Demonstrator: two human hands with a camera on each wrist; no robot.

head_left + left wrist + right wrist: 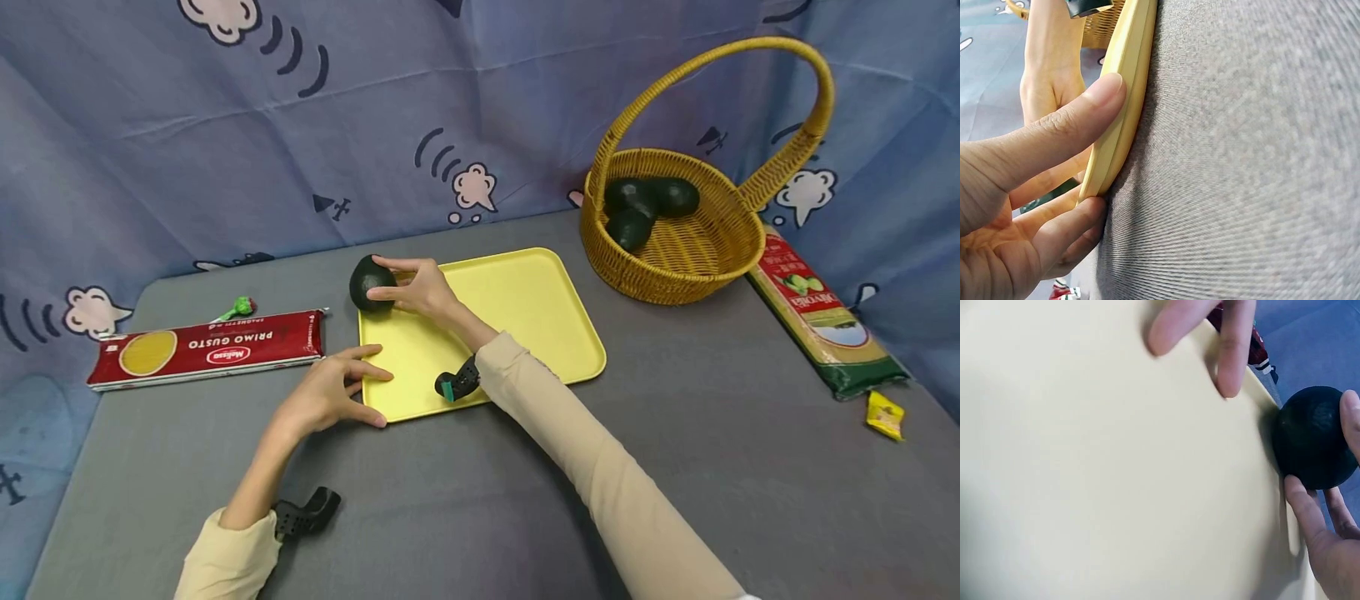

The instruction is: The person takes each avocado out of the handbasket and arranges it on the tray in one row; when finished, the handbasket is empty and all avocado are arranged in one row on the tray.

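A dark green avocado (367, 279) is at the back left corner of the yellow tray (510, 317). My right hand (427, 292) holds it between thumb and fingers; in the right wrist view the avocado (1313, 437) overlaps the tray's rim. My left hand (326, 392) grips the tray's near left corner. Its thumb (1100, 97) presses the outer wall in the left wrist view, while two fingers (1235, 356) reach over the tray's surface in the right wrist view.
A wicker basket (675, 287) with a tall handle stands at the back right, holding three avocados (671, 197). Beside it lie a red and green packet (825, 312) and a small yellow wrapper (885, 415). On the left are a red spaghetti pack (217, 348) and a green-wrapped lollipop (242, 307).
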